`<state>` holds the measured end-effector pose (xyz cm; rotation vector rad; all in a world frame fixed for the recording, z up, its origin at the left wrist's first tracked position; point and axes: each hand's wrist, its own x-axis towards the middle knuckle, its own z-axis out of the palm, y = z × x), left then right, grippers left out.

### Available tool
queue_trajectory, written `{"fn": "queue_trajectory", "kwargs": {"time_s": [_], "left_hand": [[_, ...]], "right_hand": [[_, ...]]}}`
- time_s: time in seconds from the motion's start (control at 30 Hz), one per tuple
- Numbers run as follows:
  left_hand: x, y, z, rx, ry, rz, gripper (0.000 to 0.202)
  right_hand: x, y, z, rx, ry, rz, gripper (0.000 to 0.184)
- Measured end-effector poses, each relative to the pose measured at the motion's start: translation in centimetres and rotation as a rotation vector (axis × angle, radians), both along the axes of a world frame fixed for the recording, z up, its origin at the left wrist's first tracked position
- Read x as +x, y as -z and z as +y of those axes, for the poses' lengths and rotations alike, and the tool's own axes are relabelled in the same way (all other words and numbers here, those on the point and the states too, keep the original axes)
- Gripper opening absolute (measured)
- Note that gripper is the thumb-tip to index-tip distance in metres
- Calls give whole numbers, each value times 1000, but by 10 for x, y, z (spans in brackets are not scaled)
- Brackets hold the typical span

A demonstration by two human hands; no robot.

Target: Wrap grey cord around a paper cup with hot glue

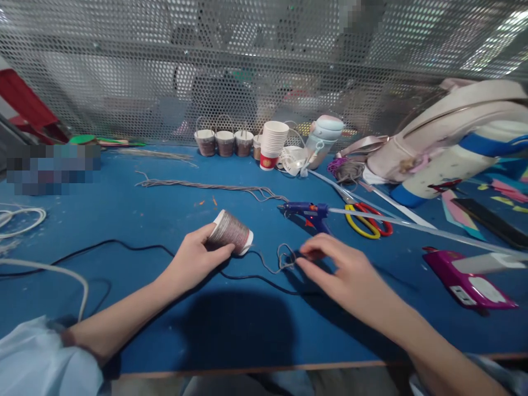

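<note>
Grasping a tilted, cord-wrapped cup (pixel 230 231), its inside hidden, are the left fingers (pixel 223 253); the right fingers (pixel 317 273) pinch grey cord (pixel 273 271).

"Where does that camera sit?"
"On the seated person's head, facing forward and down across the blue table (pixel 140 335)."
"How near?"
"Close above the left hand (pixel 197 253) and right hand (pixel 346 275), table edge (pixel 256 369) low in view, mesh screen (pixel 136 99) farther off, across the top."

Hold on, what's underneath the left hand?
A black cable on the blue table: it runs in behind the left hand and comes out below the wrapped cup. The stretch between is covered; whether anything else lies there can't be seen.
</note>
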<state>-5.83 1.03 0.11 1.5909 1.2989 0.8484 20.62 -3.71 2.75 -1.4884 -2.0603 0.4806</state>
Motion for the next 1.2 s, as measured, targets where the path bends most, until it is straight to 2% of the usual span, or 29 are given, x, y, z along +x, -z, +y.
{"fn": "queue_trajectory", "kwargs": {"time_s": [0.03,0.07,0.13,0.23,0.3,0.37,0.47,0.57,0.63,0.7,0.93,1.2], "left_hand": [[0,0,-1,12,4,19,30],[0,-1,-3,30,4,44,30],[1,-2,-5,81,-3,105,30],[0,-3,-7,156,-12,188,29],[0,-3,-7,192,-17,219,28],[0,-1,-8,216,-19,232,26],[0,0,-8,222,-16,236,24],[1,0,-9,198,-14,241,26],[1,-1,-8,169,-7,236,28],[2,-3,-8,129,3,231,29],[3,-8,-10,42,22,175,29],[6,-13,-11,-13,69,47,23]], "right_hand": [[-13,2,3,-49,-75,81,10],[-26,5,8,-112,-92,161,20],[-47,13,20,-260,-63,350,36],[-65,22,35,-532,-71,620,42],[-68,24,40,-641,-84,670,40],[-67,24,40,-648,-72,618,36],[-64,22,36,-482,-60,451,23],[-61,21,32,-133,-150,239,6],[-58,21,30,63,-231,124,8],[-57,21,29,174,-278,32,13],[-57,22,30,464,-302,-198,21],[-56,20,32,495,-303,-240,25]]}}
